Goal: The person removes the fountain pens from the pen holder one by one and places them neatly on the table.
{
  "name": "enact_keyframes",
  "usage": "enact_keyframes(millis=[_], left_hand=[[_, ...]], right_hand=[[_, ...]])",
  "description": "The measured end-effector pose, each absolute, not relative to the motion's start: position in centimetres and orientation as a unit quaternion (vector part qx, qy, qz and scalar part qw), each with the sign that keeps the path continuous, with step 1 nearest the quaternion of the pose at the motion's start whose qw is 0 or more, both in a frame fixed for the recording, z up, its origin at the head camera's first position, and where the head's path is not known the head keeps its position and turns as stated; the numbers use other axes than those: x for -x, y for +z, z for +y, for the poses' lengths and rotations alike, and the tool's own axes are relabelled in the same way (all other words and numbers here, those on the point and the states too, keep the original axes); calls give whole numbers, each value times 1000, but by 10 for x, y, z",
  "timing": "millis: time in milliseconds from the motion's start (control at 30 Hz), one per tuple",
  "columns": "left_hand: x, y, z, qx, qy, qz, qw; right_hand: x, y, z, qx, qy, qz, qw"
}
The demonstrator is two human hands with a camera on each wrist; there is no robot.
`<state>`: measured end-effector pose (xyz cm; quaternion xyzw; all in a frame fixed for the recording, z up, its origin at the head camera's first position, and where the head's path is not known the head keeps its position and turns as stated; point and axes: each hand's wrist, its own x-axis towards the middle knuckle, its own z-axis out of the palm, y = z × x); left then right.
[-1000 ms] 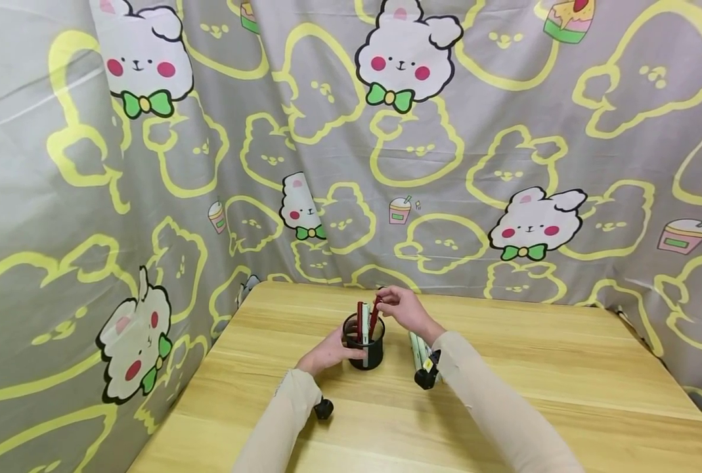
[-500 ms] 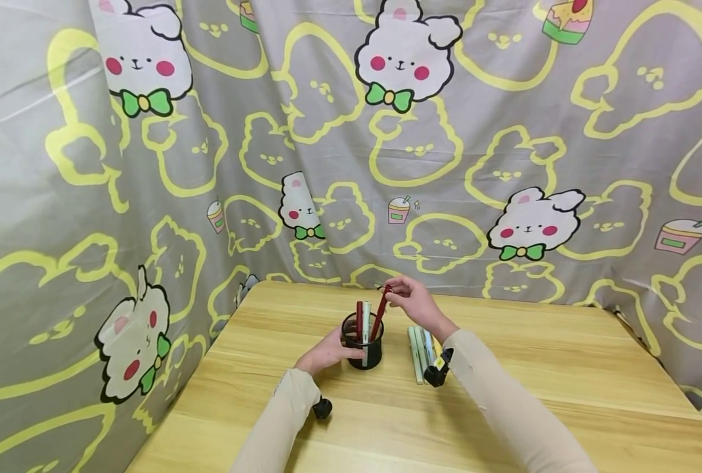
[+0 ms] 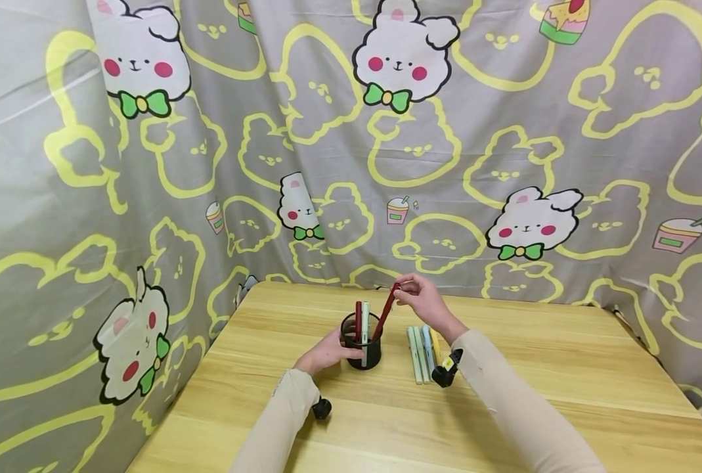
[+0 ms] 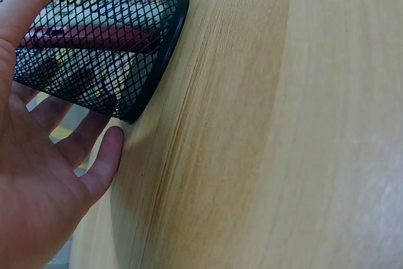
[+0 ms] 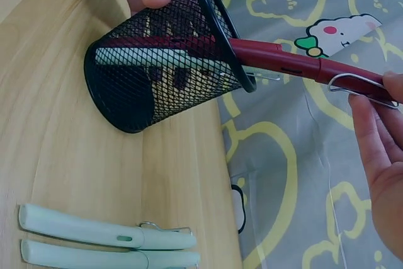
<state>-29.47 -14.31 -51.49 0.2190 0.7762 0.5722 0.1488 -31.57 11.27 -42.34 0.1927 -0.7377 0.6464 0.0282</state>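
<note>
A dark red pen (image 3: 386, 310) was pinched at its top end by the fingers of the right hand (image 3: 424, 302), near the middle of the frame. Its lower end was down inside a black pen cup (image 3: 362, 341), so the pen leaned to the upper right. The cup was held at its side by the left hand (image 3: 327, 353), fingers curved round it, likely so it would not tip or slide. The cup was round and made of thin wire mesh with many small holes, and a second red pen (image 3: 359, 320) and a pale pen (image 3: 365, 322) were seen through it. The red pen was smooth, with a shiny metal clip (image 5: 359, 86). To the right of the cup, pale green, blue and yellow pens (image 3: 421, 345) were laid flat, side by side, on the table (image 3: 563, 394) of light, striped wood. A soft bunny cloth (image 3: 404, 66) was hung behind.
</note>
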Motion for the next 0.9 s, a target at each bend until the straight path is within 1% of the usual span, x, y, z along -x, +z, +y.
enact_keyframes(millis=[533, 900], left_hand=[[294, -514, -142, -204, 579, 775, 152], [279, -490, -141, -210, 587, 766, 157]], right_hand=[[315, -414, 137, -172, 694, -698, 45], [316, -419, 160, -160, 710, -683, 61]])
